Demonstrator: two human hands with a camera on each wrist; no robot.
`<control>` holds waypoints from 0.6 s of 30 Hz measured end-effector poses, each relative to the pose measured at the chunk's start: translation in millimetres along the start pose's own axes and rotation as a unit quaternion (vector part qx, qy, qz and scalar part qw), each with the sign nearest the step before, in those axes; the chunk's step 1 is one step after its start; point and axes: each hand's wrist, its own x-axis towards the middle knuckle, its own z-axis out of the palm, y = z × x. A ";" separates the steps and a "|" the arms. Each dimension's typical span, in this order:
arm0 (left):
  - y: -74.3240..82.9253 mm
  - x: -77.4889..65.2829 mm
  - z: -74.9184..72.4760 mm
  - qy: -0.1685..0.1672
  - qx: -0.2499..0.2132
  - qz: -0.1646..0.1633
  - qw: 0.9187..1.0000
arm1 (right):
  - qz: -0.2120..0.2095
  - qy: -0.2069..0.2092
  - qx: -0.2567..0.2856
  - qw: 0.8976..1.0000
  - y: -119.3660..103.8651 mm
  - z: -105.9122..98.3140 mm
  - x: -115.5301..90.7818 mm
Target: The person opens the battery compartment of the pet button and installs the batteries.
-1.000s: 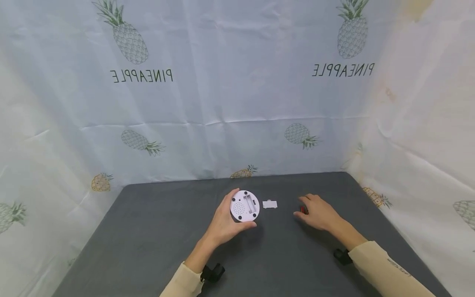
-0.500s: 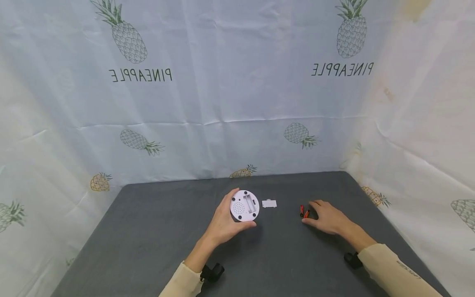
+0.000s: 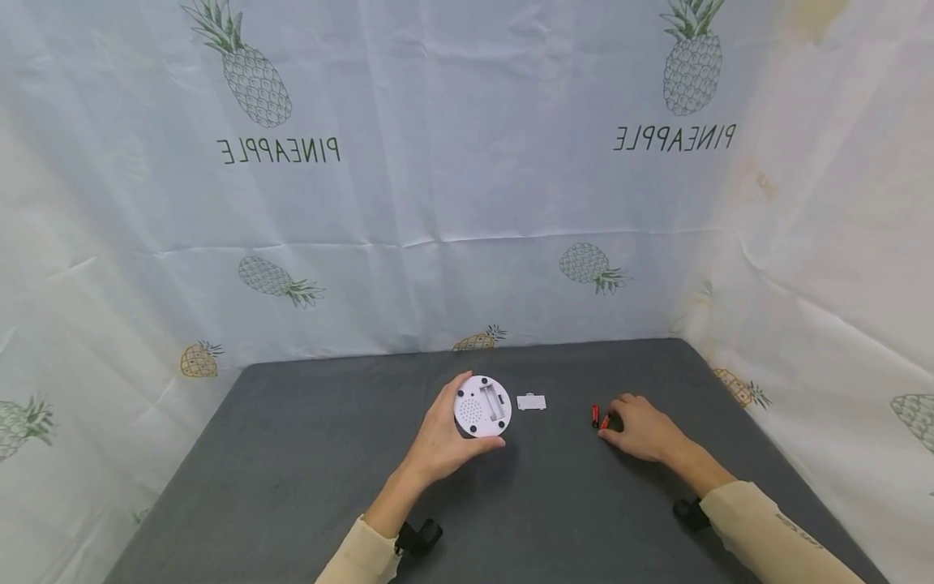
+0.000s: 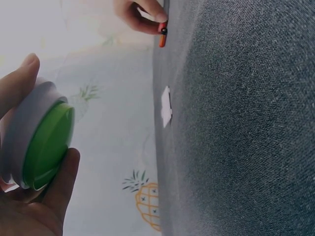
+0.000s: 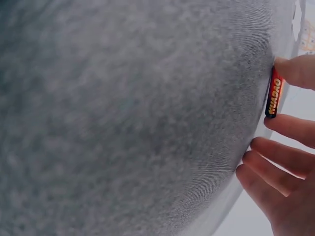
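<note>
My left hand (image 3: 445, 431) grips a round white device (image 3: 481, 405) by its rim and holds it just above the grey table (image 3: 306, 454). Its underside faces up, with the battery slot uncovered. The left wrist view shows the device's green face (image 4: 45, 143) turned downward. A small white battery cover (image 3: 530, 401) lies on the table just right of the device. Two red batteries (image 3: 594, 416) lie further right. My right hand (image 3: 642, 431) rests there, its thumb and forefinger pinching one battery (image 5: 274, 93) that lies on the table.
White cloth printed with pineapples (image 3: 467, 203) walls in the table at the back and on both sides. The table's right edge (image 3: 737, 405) runs close to my right hand. Black wrist mounts (image 3: 417, 537) sit under both sleeves.
My right hand drew back to the right, uncovering the two batteries, then closed its fingertips on the nearer one. The left hand and the device stayed still.
</note>
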 end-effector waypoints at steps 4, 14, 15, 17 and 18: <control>-0.1 -0.6 -0.1 -0.001 0.002 0.002 1.000 | 0.001 0.007 0.047 0.999 0.3 2.6 3.0; -0.4 1.4 1.1 -0.003 0.001 -0.002 1.000 | -0.007 0.042 0.224 0.974 -12.6 -1.1 9.4; -0.6 1.4 1.2 -0.003 0.002 -0.001 1.000 | -0.008 0.044 0.235 0.971 -15.0 -1.0 9.8; -0.8 1.0 1.3 -0.003 0.000 0.002 1.000 | -0.007 0.044 0.261 0.964 -20.7 -0.6 10.7; -0.9 0.8 1.4 -0.003 0.000 0.002 1.000 | -0.004 0.043 0.271 0.961 -23.6 -0.3 11.2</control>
